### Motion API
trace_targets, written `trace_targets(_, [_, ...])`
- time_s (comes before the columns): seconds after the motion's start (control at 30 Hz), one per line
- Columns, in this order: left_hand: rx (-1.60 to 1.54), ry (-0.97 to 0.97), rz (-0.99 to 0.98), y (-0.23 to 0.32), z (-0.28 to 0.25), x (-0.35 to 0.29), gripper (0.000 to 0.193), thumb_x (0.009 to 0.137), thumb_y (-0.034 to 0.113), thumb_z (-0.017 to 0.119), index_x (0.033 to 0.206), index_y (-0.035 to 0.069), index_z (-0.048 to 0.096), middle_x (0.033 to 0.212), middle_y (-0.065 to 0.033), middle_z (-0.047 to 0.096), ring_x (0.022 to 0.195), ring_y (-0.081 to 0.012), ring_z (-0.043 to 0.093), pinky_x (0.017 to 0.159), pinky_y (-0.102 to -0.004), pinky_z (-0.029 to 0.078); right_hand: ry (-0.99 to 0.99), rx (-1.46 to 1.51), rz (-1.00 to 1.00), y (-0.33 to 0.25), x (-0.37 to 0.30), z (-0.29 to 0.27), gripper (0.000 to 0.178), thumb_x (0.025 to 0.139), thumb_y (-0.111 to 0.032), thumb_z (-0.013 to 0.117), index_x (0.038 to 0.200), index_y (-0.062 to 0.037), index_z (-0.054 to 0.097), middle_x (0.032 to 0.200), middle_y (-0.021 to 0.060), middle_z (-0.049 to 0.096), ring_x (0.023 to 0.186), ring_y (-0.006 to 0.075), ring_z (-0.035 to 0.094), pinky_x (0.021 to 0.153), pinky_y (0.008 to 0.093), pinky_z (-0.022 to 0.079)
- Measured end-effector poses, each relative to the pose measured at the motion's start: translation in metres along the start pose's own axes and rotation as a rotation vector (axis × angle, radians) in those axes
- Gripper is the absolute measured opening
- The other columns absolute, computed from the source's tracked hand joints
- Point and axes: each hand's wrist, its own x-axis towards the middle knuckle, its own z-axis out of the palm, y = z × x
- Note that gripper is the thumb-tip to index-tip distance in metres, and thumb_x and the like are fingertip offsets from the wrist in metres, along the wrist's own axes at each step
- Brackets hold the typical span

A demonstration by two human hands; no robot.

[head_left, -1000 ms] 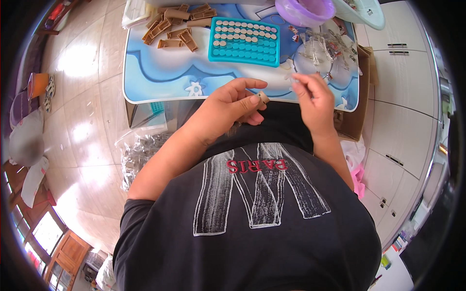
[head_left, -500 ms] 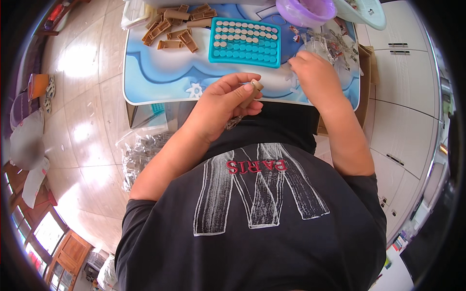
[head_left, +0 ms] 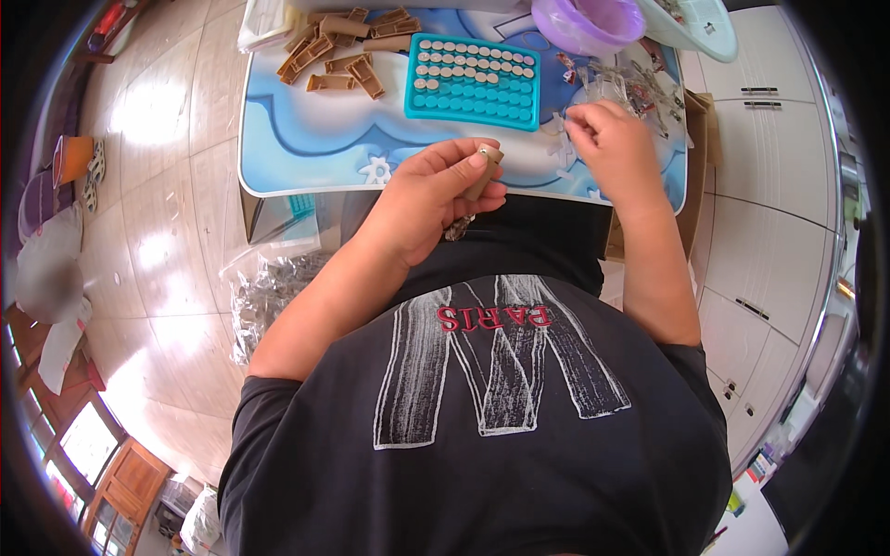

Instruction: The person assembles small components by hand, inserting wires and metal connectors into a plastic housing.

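Observation:
My left hand [head_left: 422,195] is closed round a small brown plastic casing [head_left: 484,173], its thumb pressing near the upper end. A dark, tangled bundle [head_left: 458,226] hangs below those fingers; I cannot make out what it is. Over the right part of the table, my right hand [head_left: 619,153] has thumb and forefinger pinched together. Whatever is between those fingertips is too small to name. Beyond the hands lies a turquoise tray [head_left: 473,113] with rows of pale round discs in its far rows. Several brown casings [head_left: 338,67] lie in a loose pile left of the tray.
Thin wires with small parts [head_left: 640,91] are heaped at the table's right. Behind them stand a purple basin [head_left: 593,32] and a pale green basket [head_left: 709,37]. A clear bag of grey parts [head_left: 264,296] is below the table's left edge. White cabinets [head_left: 774,157] stand to the right.
My right hand has drawn slightly back toward me and turned, with its pinched fingertips now showing. The left hand keeps hold of the brown casing and has barely moved.

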Motion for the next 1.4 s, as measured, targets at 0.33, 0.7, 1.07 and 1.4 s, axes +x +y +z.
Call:
trace_targets(0.33, [-0.098,0.023,0.012,-0.001,-0.001,0.001,0.027,0.093,0.020,0.054,0.112,0.000,0.055,0.098,-0.0071,0.059,0.083,-0.0160,0.061,0.079,-0.0299,0.053,-0.103,-0.403,-0.287,0.007,0.011,0.003,0.004,0.076,-0.009,0.059,0.075,-0.0061,0.057,0.078,0.0087,0.056,0.079,0.0286,0.058,0.066,0.0381,0.049])
trace_targets(0.7, [-0.172,-0.018,0.017,-0.005,-0.006,0.008,0.032,0.094,0.020,0.051,0.117,-0.003,0.053,0.105,-0.0122,0.061,0.088,-0.0180,0.063,0.083,-0.0295,0.052,0.167,0.052,-0.042,-0.009,-0.007,0.002,0.006,0.081,-0.011,0.062,0.083,-0.0055,0.060,0.079,0.0089,0.062,0.069,0.0270,0.059,0.060,0.0345,0.047])
trace_targets(1.07, [-0.181,0.003,0.011,-0.005,-0.006,0.012,0.032,0.094,0.019,0.051,0.117,-0.003,0.052,0.104,-0.0123,0.061,0.089,-0.0198,0.063,0.084,-0.0309,0.052,0.421,0.260,0.016,-0.012,-0.002,0.005,0.006,0.081,-0.006,0.062,0.086,-0.0031,0.063,0.082,0.0105,0.063,0.068,0.0213,0.060,0.061,0.0289,0.047])
trace_targets(1.4, [-0.256,-0.073,0.009,-0.007,-0.012,0.013,0.033,0.095,0.018,0.047,0.119,-0.004,0.047,0.102,-0.0124,0.061,0.087,-0.0213,0.062,0.086,-0.0326,0.050,0.135,0.288,-0.230,-0.060,-0.022,0.013,0.010,0.077,-0.002,0.063,0.086,-0.0041,0.057,0.082,0.0105,0.061,0.072,0.0294,0.061,0.061,0.0353,0.049])
